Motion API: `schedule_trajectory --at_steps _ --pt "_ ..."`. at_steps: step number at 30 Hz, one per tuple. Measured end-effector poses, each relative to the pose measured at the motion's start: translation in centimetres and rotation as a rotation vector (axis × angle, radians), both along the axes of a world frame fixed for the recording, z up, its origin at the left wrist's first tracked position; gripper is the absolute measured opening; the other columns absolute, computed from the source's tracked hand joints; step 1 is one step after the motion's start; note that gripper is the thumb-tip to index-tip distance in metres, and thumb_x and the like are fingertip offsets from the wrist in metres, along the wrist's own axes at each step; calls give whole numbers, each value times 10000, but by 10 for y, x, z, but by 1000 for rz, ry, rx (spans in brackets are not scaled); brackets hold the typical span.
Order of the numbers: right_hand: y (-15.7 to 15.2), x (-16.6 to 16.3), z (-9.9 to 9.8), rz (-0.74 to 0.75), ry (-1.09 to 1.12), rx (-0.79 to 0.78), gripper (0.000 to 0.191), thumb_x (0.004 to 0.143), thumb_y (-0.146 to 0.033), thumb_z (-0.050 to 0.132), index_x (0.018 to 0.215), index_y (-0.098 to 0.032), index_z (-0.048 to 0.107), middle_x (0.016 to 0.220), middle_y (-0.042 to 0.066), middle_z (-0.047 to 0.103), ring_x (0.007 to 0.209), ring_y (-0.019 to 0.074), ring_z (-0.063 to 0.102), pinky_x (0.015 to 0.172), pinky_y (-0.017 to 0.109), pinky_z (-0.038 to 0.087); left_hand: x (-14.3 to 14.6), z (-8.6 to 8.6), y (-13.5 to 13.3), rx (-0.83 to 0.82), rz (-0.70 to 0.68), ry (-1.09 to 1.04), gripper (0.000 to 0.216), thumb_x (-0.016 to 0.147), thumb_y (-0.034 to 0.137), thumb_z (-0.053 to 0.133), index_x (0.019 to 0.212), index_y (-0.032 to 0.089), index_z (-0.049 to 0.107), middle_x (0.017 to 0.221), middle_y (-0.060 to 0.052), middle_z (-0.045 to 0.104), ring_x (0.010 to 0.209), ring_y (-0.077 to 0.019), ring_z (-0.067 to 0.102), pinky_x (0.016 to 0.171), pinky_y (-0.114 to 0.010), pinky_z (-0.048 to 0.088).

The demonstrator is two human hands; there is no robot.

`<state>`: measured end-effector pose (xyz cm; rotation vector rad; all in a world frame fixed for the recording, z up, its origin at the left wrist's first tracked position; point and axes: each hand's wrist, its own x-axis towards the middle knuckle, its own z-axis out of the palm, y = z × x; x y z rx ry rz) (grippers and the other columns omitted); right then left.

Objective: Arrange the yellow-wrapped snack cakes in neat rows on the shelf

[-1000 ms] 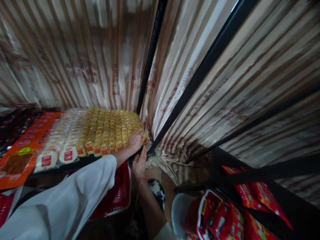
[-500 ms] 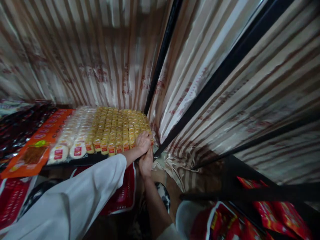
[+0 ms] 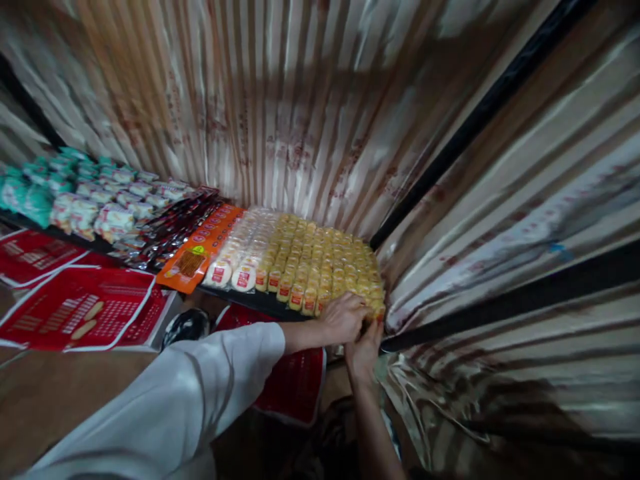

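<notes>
1. We see yellow packets with red labels on their front ends, packed in tight rows on a dark shelf, filling its right end against the striped curtain.
2. Our left hand lies palm down on the front right corner of the rows, fingers curled over the last packets; whether it grips one we cannot tell.
3. Our right hand reaches up from below, its fingers touching the same corner just under the left hand; its hold is hidden too.
4. The left arm wears a white sleeve; the right forearm is bare.
5. Left of the yellow rows lie white round packets, then orange packs.
6. A red basket sits below the shelf.
</notes>
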<state>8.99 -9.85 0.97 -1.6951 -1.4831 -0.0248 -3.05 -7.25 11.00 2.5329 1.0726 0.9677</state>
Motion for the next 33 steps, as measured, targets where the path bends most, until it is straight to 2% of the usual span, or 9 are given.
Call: schedule_trajectory --at_steps 3,6,9,14,18,22,25,30,33 --pt "-4 -8 13 -35 16 -1 654 760 -217 344 1348 68 307 1403 288 291 1349 345 248 1059 525 290 -44 -3 -16 -18 66 -70 297 806 114 460 1047 166 626 1137 -68 585 1059 -198 495 902 -323 467" --pt "-14 -24 32 -41 -9 9 639 777 -213 356 1382 -14 309 1428 240 284 1348 330 260 1046 527 306 -98 -10 -32 -45 174 -153 285 817 115 455 1033 161 635 1118 -74 593 1055 -189 506 935 -322 452" --pt "-26 -53 47 15 -51 65 558 817 -227 361 1360 -101 388 1402 189 357 1317 312 321 1018 528 342 -158 -19 -45 -105 344 -194 310 802 89 449 1032 188 632 1123 -64 580 1070 -182 510 954 -336 444" --pt "-41 -127 50 315 -41 64 454 854 -177 350 1282 -147 499 1287 139 497 1216 228 445 1027 454 380 -246 -32 -55 -159 711 -131 322 802 90 442 1038 185 640 1163 -78 539 1114 -214 484 982 -377 425" --pt "-41 -193 44 535 -48 -29 484 828 -106 340 1271 -168 525 1312 112 494 1237 199 432 1047 415 383 -287 -33 -57 -222 890 -58 332 802 125 468 1090 166 627 1179 -104 524 1116 -243 477 961 -393 440" --pt "-32 -248 42 614 -123 -136 542 789 -49 339 1298 -125 506 1395 117 426 1292 198 369 1061 372 369 -309 -34 -56 -227 882 -5 358 806 121 463 1127 164 615 1233 -118 496 1171 -253 446 977 -399 424" --pt "-24 -278 44 585 -190 -223 583 773 -34 360 1344 -104 452 1445 120 360 1321 213 321 1068 362 351 -322 -39 -53 -224 813 45 376 813 120 457 1157 170 601 1266 -119 481 1194 -259 436 994 -409 408" --pt "-17 -305 47 445 -271 -363 576 760 -48 415 1333 -79 463 1476 167 279 1330 275 286 1049 390 350 -337 -53 -47 -208 618 108 411 798 83 453 1188 138 572 1365 -135 419 1278 -269 375 1049 -423 361" --pt "-16 -313 45 392 -298 -384 598 738 -35 417 1336 -32 442 1478 196 254 1326 293 275 1055 396 331 -339 -61 -45 -231 524 123 442 793 51 426 1217 108 539 1397 -148 395 1301 -259 355 1061 -420 354"
